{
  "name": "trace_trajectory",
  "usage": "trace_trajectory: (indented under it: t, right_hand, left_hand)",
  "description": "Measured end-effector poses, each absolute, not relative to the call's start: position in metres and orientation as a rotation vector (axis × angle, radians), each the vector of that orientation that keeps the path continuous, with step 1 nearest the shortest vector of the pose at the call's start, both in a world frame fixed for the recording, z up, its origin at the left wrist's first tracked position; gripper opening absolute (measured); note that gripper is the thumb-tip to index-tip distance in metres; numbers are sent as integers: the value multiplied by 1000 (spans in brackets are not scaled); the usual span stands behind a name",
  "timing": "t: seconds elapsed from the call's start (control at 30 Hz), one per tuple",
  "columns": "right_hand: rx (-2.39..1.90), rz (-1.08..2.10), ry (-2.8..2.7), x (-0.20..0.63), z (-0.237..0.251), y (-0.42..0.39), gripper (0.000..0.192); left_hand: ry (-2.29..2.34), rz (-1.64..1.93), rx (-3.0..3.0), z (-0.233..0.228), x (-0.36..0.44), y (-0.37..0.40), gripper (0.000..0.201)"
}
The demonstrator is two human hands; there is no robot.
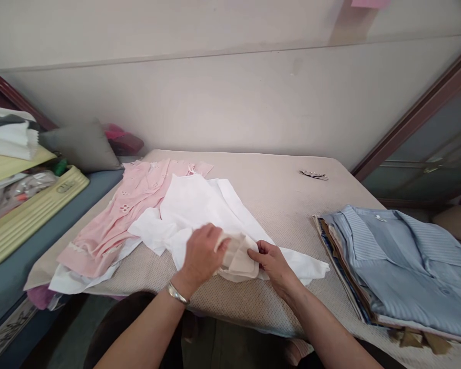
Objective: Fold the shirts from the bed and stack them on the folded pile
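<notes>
In front of me, a folded piece of cream cloth [239, 258] is held between my two hands, over a spread white garment [207, 202]. My left hand [203, 253], with a silver bracelet at the wrist, is closed on the cloth's left side, its fingertips slightly blurred. On the right edge, my right hand [271, 260] pinches the same cloth between thumb and fingers. The white garment lies on the table, one sleeve reaching out to the right below my right hand. Left of it is a pink garment [138, 197] with cutwork flowers, partly overlapped by the white one.
A patterned cream cloth covers the table [292, 197]. To the right sits a stack of folded clothes with a light blue striped shirt [399, 256] on top. Thread snips [314, 175] lie toward the back. At left are a grey cushion [80, 146] and a yellow plastic basket [34, 210].
</notes>
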State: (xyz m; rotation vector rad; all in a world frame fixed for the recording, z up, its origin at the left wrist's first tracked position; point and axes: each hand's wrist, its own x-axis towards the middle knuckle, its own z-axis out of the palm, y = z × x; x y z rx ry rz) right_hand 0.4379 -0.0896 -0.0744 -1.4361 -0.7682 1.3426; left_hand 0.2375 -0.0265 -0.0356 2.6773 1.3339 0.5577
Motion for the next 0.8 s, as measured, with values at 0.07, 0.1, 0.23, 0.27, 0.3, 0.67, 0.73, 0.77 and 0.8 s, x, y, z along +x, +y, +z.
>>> trace_trajectory:
  t: [0.07, 0.1, 0.23, 0.27, 0.3, 0.67, 0.73, 0.77, 0.8]
  right_hand:
    - [-1357, 1413, -642, 439, -72, -91, 35]
    - [-1316, 1434, -586, 439, -72, -91, 34]
    - [-1209, 1462, -426, 443, -70, -88, 32]
    - [-1188, 1467, -394, 445, -69, -88, 32]
    - [-1169, 1467, -359, 448, -69, -87, 34]
    - [-1027, 1497, -425, 456, -50, -94, 56]
    - [-1030, 1510, -478, 451, -50, -95, 58]
    - [-1032, 1514, -512, 449, -50, -96, 57]
    - [-1035, 1516, -551, 446, -50, -96, 55]
  left_hand:
    - [1622, 481, 2640, -31, 224, -7, 17]
    - [1703, 389, 2633, -31, 219, 1, 18]
    - [1845, 153, 2564, -33, 202, 16, 23]
    - [1861, 167, 2529, -33, 199, 18, 23]
    - [1875, 198, 2483, -33, 195, 20, 22]
    - [1765, 858, 2291, -25, 206, 15, 23]
    - [1468, 842, 2184, -28, 226, -1, 18]
    - [1322, 773, 2052, -30, 235, -9, 21]
    - [1201, 696, 1877, -34, 244, -16, 30]
